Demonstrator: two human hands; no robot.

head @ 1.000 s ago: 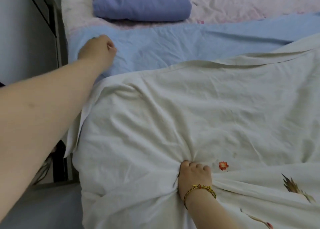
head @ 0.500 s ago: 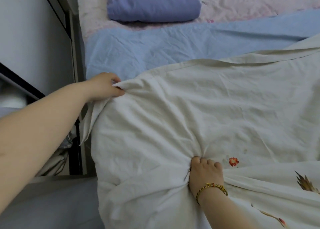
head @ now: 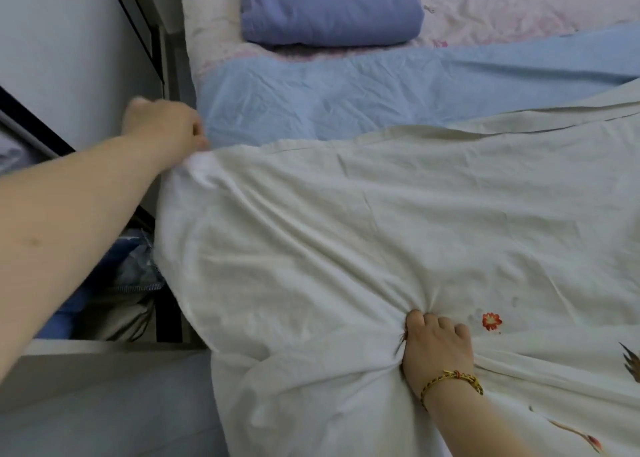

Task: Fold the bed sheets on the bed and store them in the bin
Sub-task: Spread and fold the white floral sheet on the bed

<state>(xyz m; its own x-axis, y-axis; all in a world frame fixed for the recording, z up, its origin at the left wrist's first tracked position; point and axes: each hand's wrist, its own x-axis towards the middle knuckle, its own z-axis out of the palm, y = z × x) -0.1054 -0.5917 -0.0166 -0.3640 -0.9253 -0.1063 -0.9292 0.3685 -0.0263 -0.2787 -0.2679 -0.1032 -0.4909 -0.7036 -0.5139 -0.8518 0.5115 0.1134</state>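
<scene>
A cream white bed sheet (head: pixel 363 235) with small flower prints lies spread over the near half of the bed. My left hand (head: pixel 166 127) pinches its far left corner and holds it stretched out past the bed's left edge. My right hand (head: pixel 437 347), with a yellow bracelet on the wrist, grips a bunched fold of the same sheet near the front. A light blue sheet (head: pixel 346 100) lies flat beyond the white one. No bin shows clearly in view.
A folded purple-blue cloth or pillow (head: pixel 329 6) rests at the head of the bed on a pink floral cover (head: pixel 519 9). A dark bed frame post (head: pixel 169 68) and a grey wall stand at left. Bagged blue items (head: pixel 135 269) sit in the gap beside the bed.
My left hand went from the blue sheet to the white sheet's corner, took hold of it and pulled it out to the left, stretching the sheet. My right hand kept its grip.
</scene>
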